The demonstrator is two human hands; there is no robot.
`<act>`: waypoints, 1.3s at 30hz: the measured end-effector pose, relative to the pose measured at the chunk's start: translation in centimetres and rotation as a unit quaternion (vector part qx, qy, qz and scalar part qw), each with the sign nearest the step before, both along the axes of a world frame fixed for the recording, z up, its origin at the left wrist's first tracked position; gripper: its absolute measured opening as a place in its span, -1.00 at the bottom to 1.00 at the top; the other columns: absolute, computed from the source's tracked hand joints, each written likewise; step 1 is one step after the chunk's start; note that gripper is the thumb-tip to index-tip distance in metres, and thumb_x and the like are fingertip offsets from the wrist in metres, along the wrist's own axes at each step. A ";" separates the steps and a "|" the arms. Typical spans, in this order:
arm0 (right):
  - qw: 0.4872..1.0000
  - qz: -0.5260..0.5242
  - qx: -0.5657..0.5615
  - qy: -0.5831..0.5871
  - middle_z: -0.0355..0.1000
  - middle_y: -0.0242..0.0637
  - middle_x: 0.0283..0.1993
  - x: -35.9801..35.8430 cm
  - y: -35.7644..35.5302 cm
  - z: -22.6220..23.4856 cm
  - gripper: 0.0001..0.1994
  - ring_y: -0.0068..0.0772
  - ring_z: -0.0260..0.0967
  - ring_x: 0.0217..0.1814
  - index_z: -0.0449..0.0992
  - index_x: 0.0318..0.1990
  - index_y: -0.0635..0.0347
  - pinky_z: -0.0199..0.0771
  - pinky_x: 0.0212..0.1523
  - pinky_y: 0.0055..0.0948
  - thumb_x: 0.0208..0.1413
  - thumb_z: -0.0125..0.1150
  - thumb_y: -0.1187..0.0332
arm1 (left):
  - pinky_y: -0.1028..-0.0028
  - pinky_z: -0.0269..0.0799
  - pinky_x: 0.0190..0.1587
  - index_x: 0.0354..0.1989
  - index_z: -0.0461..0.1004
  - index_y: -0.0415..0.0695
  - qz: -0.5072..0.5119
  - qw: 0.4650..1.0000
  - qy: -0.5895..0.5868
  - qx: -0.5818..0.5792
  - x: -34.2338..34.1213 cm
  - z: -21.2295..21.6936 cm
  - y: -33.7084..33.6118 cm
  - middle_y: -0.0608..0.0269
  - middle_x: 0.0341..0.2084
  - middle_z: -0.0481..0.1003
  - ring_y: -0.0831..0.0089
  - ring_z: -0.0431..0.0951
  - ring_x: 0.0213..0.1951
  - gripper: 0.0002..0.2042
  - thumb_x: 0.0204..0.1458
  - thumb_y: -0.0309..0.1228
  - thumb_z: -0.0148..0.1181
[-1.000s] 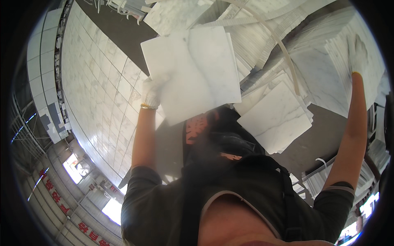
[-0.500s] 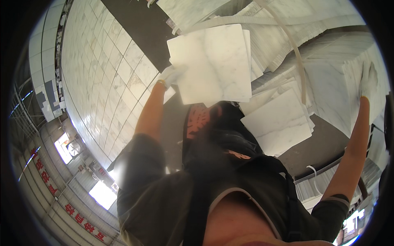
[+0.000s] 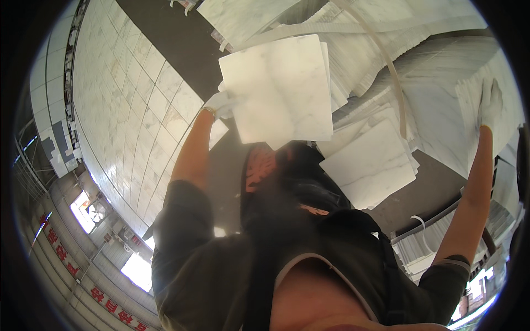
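My left hand (image 3: pixel 218 103), in a white glove, grips the left edge of a square white marble tile (image 3: pixel 281 88) and holds it out in front of me, face toward the camera. A second tile seems to lie right behind it. My right hand (image 3: pixel 490 102), also gloved, lies flat with fingers spread on a tall stack of marble tiles (image 3: pixel 469 132) at the far right. My dark shirt and a shoulder strap fill the lower middle of the view.
A smaller stack of white tiles (image 3: pixel 370 165) sits below the held tile on the dark floor (image 3: pixel 165 33). More piled tiles (image 3: pixel 386 33) and a pale strapping band (image 3: pixel 395 83) lie beyond. A laid marble tile surface (image 3: pixel 127 110) curves along the left.
My left hand has carried the tile farther out and to the right. My right hand has slid a little lower on the right stack and has held still for the last half second.
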State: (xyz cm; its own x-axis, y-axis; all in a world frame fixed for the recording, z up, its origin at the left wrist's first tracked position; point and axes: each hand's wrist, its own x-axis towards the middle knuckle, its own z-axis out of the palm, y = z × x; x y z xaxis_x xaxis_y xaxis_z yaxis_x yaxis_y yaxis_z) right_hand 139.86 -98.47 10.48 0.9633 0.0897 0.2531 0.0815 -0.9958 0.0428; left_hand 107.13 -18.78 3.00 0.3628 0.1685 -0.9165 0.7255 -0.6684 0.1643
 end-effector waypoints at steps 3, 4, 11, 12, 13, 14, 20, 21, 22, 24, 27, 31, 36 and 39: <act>1.000 -0.009 0.015 0.014 0.28 0.00 0.40 -0.8 1.0 0.5 -0.36 0.04 0.20 0.44 0.29 0.42 0.07 0.17 0.41 -0.15 0.38 -0.20 -0.14 | 0.31 0.60 -0.28 -0.17 0.57 -0.28 -0.157 0.985 -0.036 0.067 0.3 0.1 0.3 0.04 -0.47 0.64 0.23 0.69 -0.40 -0.39 0.12 0.17 0.15; 0.998 -0.045 0.042 0.030 0.29 0.00 0.40 -1.0 1.5 0.7 -0.38 0.05 0.21 0.42 0.30 0.42 0.06 0.19 0.40 -0.14 0.38 -0.18 -0.13 | 0.27 0.60 -0.25 -0.16 0.57 -0.27 -0.275 0.950 -0.096 0.115 0.8 0.0 0.3 0.03 -0.48 0.64 0.18 0.69 -0.43 -0.36 0.12 0.21 0.10; 0.996 -0.065 0.005 -0.062 0.32 -0.06 0.31 -2.7 4.8 3.1 -0.39 0.04 0.19 0.39 0.36 0.33 0.06 0.19 0.33 0.04 0.27 0.06 -0.11 | 0.31 0.33 -0.67 -0.36 0.62 -0.26 -0.259 0.960 0.032 0.106 4.5 0.5 -0.2 0.16 -0.72 0.50 0.36 0.46 -0.75 -0.51 0.05 0.05 0.30; 0.996 -0.079 0.014 -0.048 0.32 -0.06 0.30 -2.8 5.2 3.4 -0.40 0.03 0.20 0.37 0.37 0.32 0.07 0.21 0.31 0.02 0.26 0.07 -0.10 | 0.31 0.30 -0.69 -0.41 0.59 -0.29 -0.293 0.951 0.030 0.097 4.7 0.6 -0.4 0.15 -0.73 0.47 0.34 0.44 -0.76 -0.54 0.07 -0.02 0.30; 0.996 -0.076 0.024 -0.041 0.32 -0.07 0.29 -2.8 5.5 3.9 -0.40 0.02 0.21 0.35 0.37 0.31 0.07 0.23 0.29 0.01 0.25 0.09 -0.09 | 0.32 0.27 -0.70 -0.46 0.57 -0.30 -0.273 0.956 0.048 0.099 4.7 1.3 -0.5 0.14 -0.74 0.46 0.34 0.42 -0.77 -0.57 0.07 -0.07 0.29; 0.996 -0.058 0.039 -0.055 0.32 -0.08 0.28 -2.8 5.7 4.2 -0.40 0.01 0.22 0.33 0.38 0.30 0.08 0.24 0.26 0.00 0.24 0.10 -0.08 | 0.33 0.25 -0.72 -0.50 0.54 -0.30 -0.252 0.960 0.065 0.102 4.6 2.0 -0.7 0.14 -0.75 0.45 0.34 0.41 -0.78 -0.60 0.07 -0.12 0.29; 0.996 -0.068 0.009 -0.061 0.33 -0.12 0.21 -2.8 6.2 5.2 -0.44 -0.02 0.24 0.27 0.39 0.26 0.10 0.27 0.20 -0.02 0.21 0.14 -0.02 | 0.35 0.44 -0.54 -0.55 0.64 -0.22 0.022 0.988 -0.019 0.153 6.6 11.1 -1.1 0.15 -0.73 0.53 0.34 0.52 -0.71 -0.58 -0.07 -0.04 0.18; 0.996 -0.072 0.015 -0.054 0.32 -0.09 0.25 -2.9 6.2 5.4 -0.43 0.02 0.21 0.31 0.38 0.28 0.10 0.24 0.24 0.00 0.22 0.14 -0.03 | 0.34 0.44 -0.55 -0.56 0.63 -0.24 0.061 0.989 -0.033 0.127 8.2 12.5 -1.5 0.13 -0.73 0.52 0.34 0.50 -0.73 -0.57 -0.07 -0.04 0.16; 0.996 -0.086 0.028 -0.021 0.30 -0.06 0.29 -2.9 6.3 5.6 -0.42 0.05 0.19 0.36 0.36 0.30 0.10 0.21 0.29 0.02 0.23 0.13 -0.04 | 0.27 0.50 -0.43 -0.47 0.63 -0.23 -0.066 0.984 -0.050 0.156 10.0 13.4 -2.2 0.06 -0.60 0.59 0.26 0.59 -0.60 -0.53 0.00 0.02 0.15; 0.994 -0.102 0.044 0.007 0.28 -0.01 0.33 -3.1 6.4 6.2 -0.40 0.09 0.15 0.40 0.35 0.31 0.10 0.17 0.33 0.05 0.24 0.12 -0.05 | 0.32 0.45 -0.48 -0.38 0.65 -0.20 -0.167 0.961 -0.173 0.138 14.8 13.2 -5.0 0.09 -0.61 0.56 0.31 0.56 -0.60 -0.61 0.03 -0.06 0.19; 0.993 -0.107 0.046 0.003 0.26 0.02 0.34 -3.2 6.8 7.0 -0.40 0.12 0.14 0.40 0.35 0.31 0.10 0.16 0.33 0.07 0.24 0.13 -0.05 | 0.23 0.50 -0.30 -0.16 0.68 -0.09 -0.248 0.913 -0.299 0.128 22.0 11.8 -10.9 0.08 -0.43 0.64 0.20 0.63 -0.40 -0.59 0.08 -0.01 0.18; 0.990 -0.126 0.045 0.033 0.23 0.04 0.37 -3.2 7.1 7.5 -0.37 0.14 0.12 0.42 0.33 0.31 0.11 0.16 0.32 0.08 0.21 0.15 -0.07 | 0.15 0.51 -0.01 0.07 0.61 -0.03 -0.380 0.798 -0.467 0.027 33.2 12.6 -21.4 0.05 -0.12 0.64 0.03 0.62 -0.05 -0.51 0.12 0.03 0.13; 0.993 -0.115 0.037 0.010 0.24 0.00 0.32 -3.1 6.9 7.6 -0.41 0.09 0.14 0.37 0.35 0.27 0.10 0.18 0.28 0.06 0.17 0.16 -0.01 | 0.18 0.36 0.24 0.28 0.43 -0.03 -0.376 0.779 -0.499 0.058 44.0 20.1 -32.0 0.00 0.20 0.46 0.06 0.48 0.19 -0.45 0.16 -0.04 0.13; 0.991 -0.119 0.062 0.021 0.21 0.05 0.37 -3.1 6.8 7.6 -0.38 0.16 0.10 0.42 0.33 0.30 0.11 0.13 0.33 0.10 0.19 0.17 -0.04 | 0.17 0.40 0.20 0.26 0.41 -0.05 -0.380 0.736 -0.552 0.095 49.0 22.2 -35.0 -0.03 0.21 0.43 0.03 0.48 0.18 -0.41 0.11 0.02 0.17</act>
State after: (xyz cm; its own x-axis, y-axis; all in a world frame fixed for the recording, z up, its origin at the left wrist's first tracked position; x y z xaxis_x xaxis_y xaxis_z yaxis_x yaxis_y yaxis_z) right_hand 136.79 -91.65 18.13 0.9633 -0.1705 0.2073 -0.1571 -0.9844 -0.0794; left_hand 156.11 -53.80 25.19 0.9243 -0.3811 0.0220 -0.3759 -0.8988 0.2253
